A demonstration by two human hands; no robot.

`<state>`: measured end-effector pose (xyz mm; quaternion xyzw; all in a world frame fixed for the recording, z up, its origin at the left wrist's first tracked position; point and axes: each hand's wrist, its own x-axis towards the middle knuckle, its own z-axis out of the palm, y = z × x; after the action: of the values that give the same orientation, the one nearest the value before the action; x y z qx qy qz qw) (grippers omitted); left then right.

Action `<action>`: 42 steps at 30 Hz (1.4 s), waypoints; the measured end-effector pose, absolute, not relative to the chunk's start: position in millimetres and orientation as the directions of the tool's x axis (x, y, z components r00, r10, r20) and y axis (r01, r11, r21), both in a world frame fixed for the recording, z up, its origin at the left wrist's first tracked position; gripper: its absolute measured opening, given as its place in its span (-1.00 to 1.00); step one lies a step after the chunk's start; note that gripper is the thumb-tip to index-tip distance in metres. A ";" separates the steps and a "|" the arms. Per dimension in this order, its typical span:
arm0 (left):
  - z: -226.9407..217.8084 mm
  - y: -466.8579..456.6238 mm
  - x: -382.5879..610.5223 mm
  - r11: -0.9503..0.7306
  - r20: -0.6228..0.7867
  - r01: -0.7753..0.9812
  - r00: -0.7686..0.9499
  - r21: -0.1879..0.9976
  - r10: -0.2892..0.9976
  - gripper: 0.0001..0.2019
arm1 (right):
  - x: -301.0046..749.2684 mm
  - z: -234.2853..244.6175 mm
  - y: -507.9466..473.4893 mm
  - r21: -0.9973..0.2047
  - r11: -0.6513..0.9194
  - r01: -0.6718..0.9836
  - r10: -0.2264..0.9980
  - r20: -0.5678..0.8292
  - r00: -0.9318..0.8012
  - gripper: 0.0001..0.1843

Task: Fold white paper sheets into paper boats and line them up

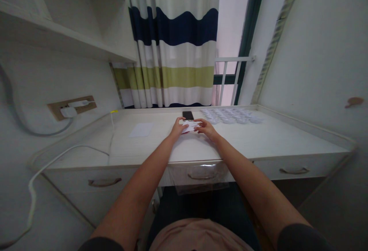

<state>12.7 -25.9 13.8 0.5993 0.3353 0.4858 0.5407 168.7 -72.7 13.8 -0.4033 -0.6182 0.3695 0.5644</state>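
Note:
A small white piece of paper (189,127) is held just above the desk, between my two hands. My left hand (177,127) pinches its left side, thumb in front and fingers behind. My right hand (206,128) grips the right side with bent fingers. A hint of red shows under the paper's lower edge, too small to make out. Directly behind the paper, a dark phone (188,115) lies flat on the desk. Off to the left rests a flat white sheet (141,130).
Several rows of whitish, crumpled-looking small packets (230,115) lie at the back right of the white desk (276,140). Clear plastic (198,178) hangs over the middle drawer front. A white cable (77,146) crosses the desk's left side. Striped curtains (175,51) hang behind.

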 end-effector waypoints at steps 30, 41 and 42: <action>19.4 -29.8 6.6 0.070 0.009 -0.205 0.360 0.976 0.933 -0.92 | 168.7 11.3 -69.3 -0.949 0.314 0.015 0.946 0.312 -0.092 -0.57; 19.8 -31.0 6.8 0.065 0.010 -0.198 0.354 0.978 0.935 -0.87 | 167.2 14.8 -75.4 -0.964 0.260 -0.056 0.959 0.265 -0.100 -0.56; 19.5 -30.3 7.0 0.067 0.009 -0.202 0.353 0.977 0.936 -0.88 | 167.3 15.0 -75.8 -0.964 0.260 -0.063 0.959 0.265 -0.103 -0.57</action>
<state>7.0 -30.3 19.5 0.5181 0.3541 0.4450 0.6388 167.3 -75.8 15.0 -0.3886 -0.5764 0.4682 0.5455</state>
